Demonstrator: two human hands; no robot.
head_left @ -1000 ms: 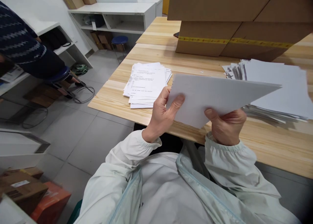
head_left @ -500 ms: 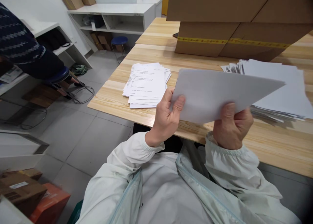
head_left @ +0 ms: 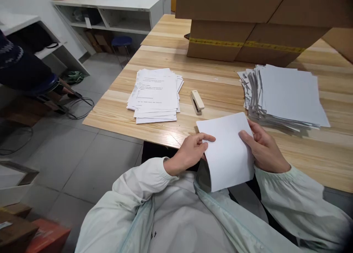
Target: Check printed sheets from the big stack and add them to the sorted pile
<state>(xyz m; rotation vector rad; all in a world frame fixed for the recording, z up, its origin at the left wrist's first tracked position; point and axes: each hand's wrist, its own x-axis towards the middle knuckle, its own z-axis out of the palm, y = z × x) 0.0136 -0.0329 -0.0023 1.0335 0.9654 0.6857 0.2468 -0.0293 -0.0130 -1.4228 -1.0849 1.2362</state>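
At the near edge of the worktop point(head_left: 215, 71), partly above the person's lap, the white paper point(head_left: 228, 153) is held at a tilt, and its upper side shows blank. The right hand point(head_left: 264, 146) pinches the right edge of it, with the thumb on top and the other fingers curled behind. The left hand point(head_left: 191, 150) touches the left edge; its index finger lies on the paper and the thumb is close below, but I cannot tell whether this hand pinches it.

Just beyond the paper, a cream stapler point(head_left: 196, 101) rests on the worktop. To the left of the stapler lies a stack of printed sheets point(head_left: 157, 91), with edges not aligned. To the right, near the right hand, is a thicker pile of papers point(head_left: 289, 95), blank on top. Behind these stand large cardboard boxes point(head_left: 220, 39) with a yellow tape. At far left, another person point(head_left: 16, 69) sits on a blue stool point(head_left: 45, 85).
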